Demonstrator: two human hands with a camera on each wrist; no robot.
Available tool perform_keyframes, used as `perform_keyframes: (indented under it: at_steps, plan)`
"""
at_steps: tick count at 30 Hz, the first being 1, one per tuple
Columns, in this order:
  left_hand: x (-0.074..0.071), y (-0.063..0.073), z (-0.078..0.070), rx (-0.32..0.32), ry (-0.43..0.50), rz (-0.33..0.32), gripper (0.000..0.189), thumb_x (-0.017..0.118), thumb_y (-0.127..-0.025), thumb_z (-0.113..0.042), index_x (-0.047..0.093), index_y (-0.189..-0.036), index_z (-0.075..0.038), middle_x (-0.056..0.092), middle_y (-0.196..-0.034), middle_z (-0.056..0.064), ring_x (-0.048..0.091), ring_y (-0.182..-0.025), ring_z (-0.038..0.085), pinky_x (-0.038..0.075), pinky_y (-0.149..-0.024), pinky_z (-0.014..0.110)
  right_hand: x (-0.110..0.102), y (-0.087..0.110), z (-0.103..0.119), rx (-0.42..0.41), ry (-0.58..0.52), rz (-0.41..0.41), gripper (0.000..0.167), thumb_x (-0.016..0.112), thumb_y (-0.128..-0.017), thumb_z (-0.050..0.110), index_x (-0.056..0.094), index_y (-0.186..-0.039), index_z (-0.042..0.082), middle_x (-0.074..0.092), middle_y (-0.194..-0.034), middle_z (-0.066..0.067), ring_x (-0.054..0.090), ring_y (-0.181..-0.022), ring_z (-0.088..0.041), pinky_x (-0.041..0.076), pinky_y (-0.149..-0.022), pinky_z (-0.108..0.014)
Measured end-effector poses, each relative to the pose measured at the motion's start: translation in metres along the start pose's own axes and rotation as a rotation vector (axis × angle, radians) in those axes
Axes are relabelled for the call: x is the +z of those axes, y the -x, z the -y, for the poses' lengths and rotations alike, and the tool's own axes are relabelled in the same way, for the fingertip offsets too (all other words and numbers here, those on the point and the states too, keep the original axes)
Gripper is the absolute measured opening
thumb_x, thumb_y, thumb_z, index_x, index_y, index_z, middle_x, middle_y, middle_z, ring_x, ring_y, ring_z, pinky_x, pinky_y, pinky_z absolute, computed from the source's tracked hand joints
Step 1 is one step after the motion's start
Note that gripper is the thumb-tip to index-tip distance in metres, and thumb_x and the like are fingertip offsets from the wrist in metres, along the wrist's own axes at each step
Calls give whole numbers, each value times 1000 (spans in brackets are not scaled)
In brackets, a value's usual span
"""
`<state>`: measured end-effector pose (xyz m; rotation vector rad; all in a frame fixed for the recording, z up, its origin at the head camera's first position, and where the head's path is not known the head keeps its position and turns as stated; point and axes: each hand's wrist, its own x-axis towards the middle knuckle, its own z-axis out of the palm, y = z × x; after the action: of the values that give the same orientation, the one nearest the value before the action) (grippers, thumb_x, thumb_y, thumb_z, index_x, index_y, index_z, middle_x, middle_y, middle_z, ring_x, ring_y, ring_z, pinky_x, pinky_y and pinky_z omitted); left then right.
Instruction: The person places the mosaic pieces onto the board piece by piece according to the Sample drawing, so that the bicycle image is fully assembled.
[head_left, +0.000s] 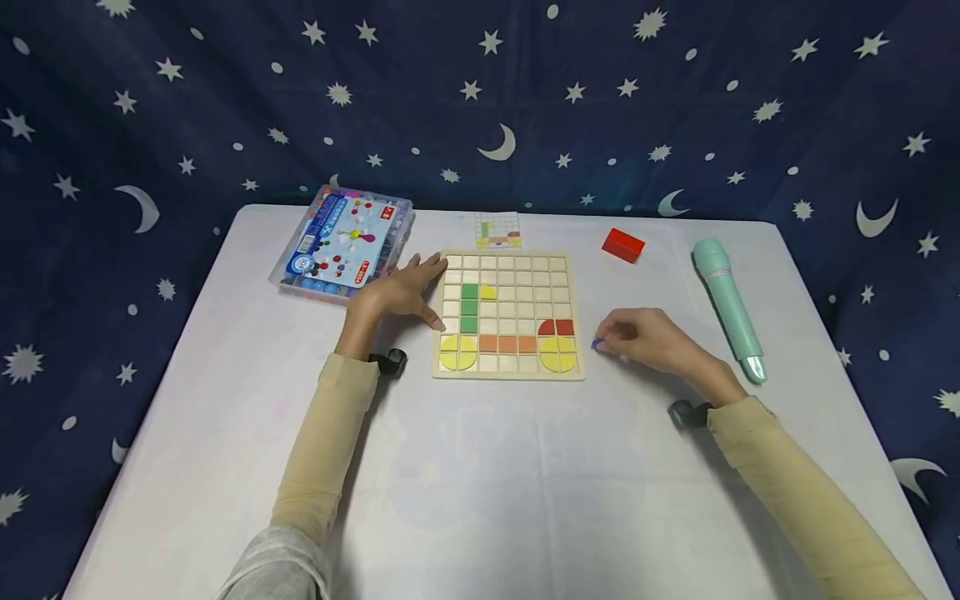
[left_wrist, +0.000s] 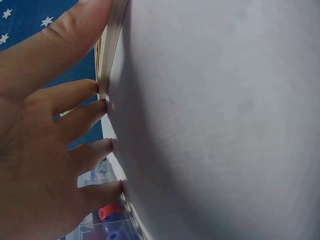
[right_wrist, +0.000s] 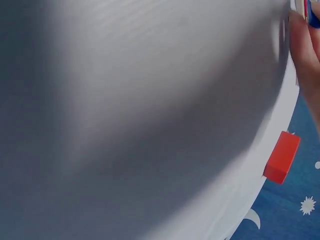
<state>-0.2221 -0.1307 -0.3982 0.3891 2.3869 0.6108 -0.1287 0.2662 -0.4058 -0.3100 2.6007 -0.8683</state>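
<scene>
A pale wooden grid board lies mid-table. In its cells sit green squares, orange squares, two red pieces, a small yellow piece and yellow circles made of quarter pieces at both lower corners. My left hand rests at the board's left edge, thumb and fingers spread; the left wrist view shows them against the board's side. Just right of the board, my right hand pinches a small blue piece. That blue piece appears at the right wrist view's top corner.
Behind the board lies a printed grid card. A clear plastic case of coloured beads stands at the back left, close to my left hand. At the right are a red block and a mint-green microphone-shaped object.
</scene>
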Motion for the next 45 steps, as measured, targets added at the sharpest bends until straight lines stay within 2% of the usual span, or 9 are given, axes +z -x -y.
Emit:
perform_keyframes:
  at_steps: [5, 11, 17, 23, 30, 37, 42, 45]
  plan:
    - [0, 1, 2, 7, 11, 6, 116, 91, -78, -30, 17, -167, -19, 2, -175, -2, -9, -161, 28, -3, -127, 62, 2, -5, 5, -24, -45, -16, 13, 74, -93, 10, 76, -106, 9, 72, -86, -3, 62, -77, -20, 52, -68, -26]
    - [0, 2, 3, 12, 8, 5, 116, 91, -78, -30, 17, -167, -19, 1, -175, -1, -9, -161, 29, -4, -126, 64, 6, -14, 14, -53, -80, -10, 14, 74, -93, 9, 77, -105, 12, 73, -89, -3, 62, -79, -21, 52, -70, -26]
    - [0, 0, 2, 23, -2, 4, 117, 91, -78, -31, 16, -167, -18, 1, -175, 0, -9, -161, 30, -6, -126, 63, 9, -22, 25, -44, -106, 17, 16, 74, -91, 7, 78, -105, 13, 76, -102, -4, 62, -86, -22, 53, -74, -26]
    - [0, -1, 2, 24, -16, -4, 117, 91, -78, -32, 16, -167, -18, 2, -175, 0, -8, -161, 30, -7, -126, 63, 14, -28, 34, -57, -145, 46, 18, 71, -91, 2, 77, -105, 10, 76, -104, -6, 64, -87, -21, 55, -78, -22]
    - [0, 2, 2, 33, -17, -1, 116, 90, -78, -32, 16, -167, -17, 2, -175, 1, -8, -161, 31, -7, -126, 63, 22, -35, 44, -55, -210, 108, 19, 78, -89, 9, 76, -108, 12, 76, -108, -3, 67, -88, -19, 56, -84, -23]
    - [0, 1, 2, 29, -5, -5, 117, 91, -78, -32, 17, -167, -18, 2, -175, 0, -8, -161, 30, -7, -127, 62, 29, -41, 53, -80, -210, 133, 26, 80, -89, 12, 74, -115, 13, 72, -98, -2, 63, -87, -21, 54, -86, -31]
    - [0, 0, 2, 25, -2, -1, 118, 92, -77, -31, 16, -167, -18, 2, -175, 0, -9, -161, 29, -7, -127, 61, 33, -45, 59, -107, -190, 152, 21, 81, -89, 15, 77, -110, 13, 74, -94, -1, 65, -83, -19, 56, -81, -27]
    - [-1, 0, 3, 21, -3, -2, 118, 92, -77, -30, 16, -167, -18, 2, -175, -1, -9, -161, 29, -7, -127, 60, 35, -45, 65, -126, -166, 169, 18, 80, -90, 17, 80, -107, 14, 76, -95, 0, 64, -84, -18, 54, -81, -29]
